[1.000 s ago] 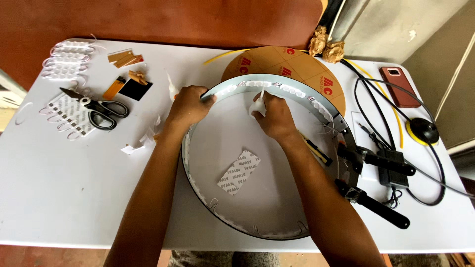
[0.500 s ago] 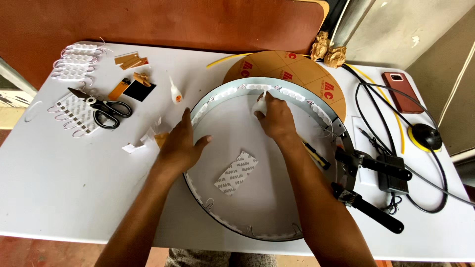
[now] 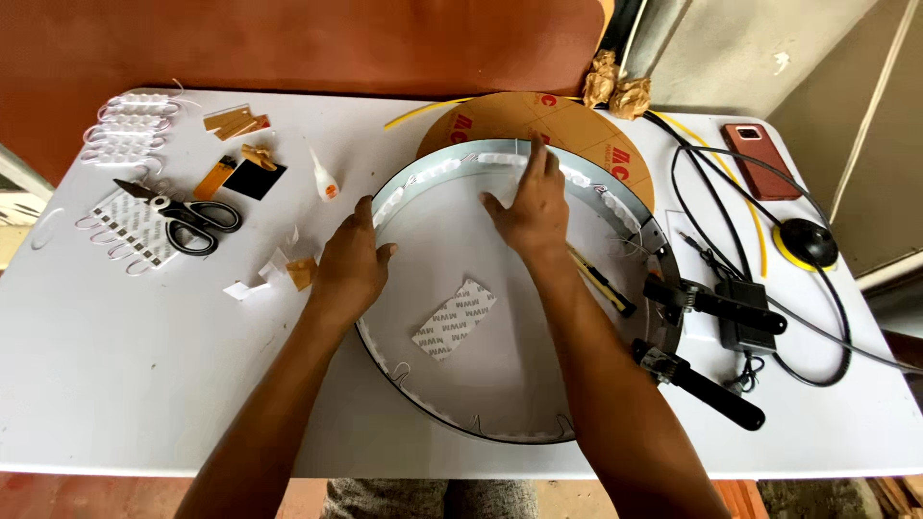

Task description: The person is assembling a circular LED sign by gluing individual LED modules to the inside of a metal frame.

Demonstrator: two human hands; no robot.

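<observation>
**Two hands on a round tray lined with small white lights**

Both forearms reach forward from the bottom edge. The left hand (image 3: 351, 264) lies palm down, fingers loosely spread, on the left rim of the round tray (image 3: 500, 384), holding nothing. The right hand (image 3: 534, 207) rests flat inside, fingertips pressing the strip of white lights (image 3: 500, 160) along the far wall; its grip is open. The tray lies flat at the middle of the white worktop (image 3: 115, 384). Scissors (image 3: 187, 216) lie well to the left.

A round white shallow tray (image 3: 500, 384) with a metal rim lies flat on the table, small white modules lining its far wall.
</observation>
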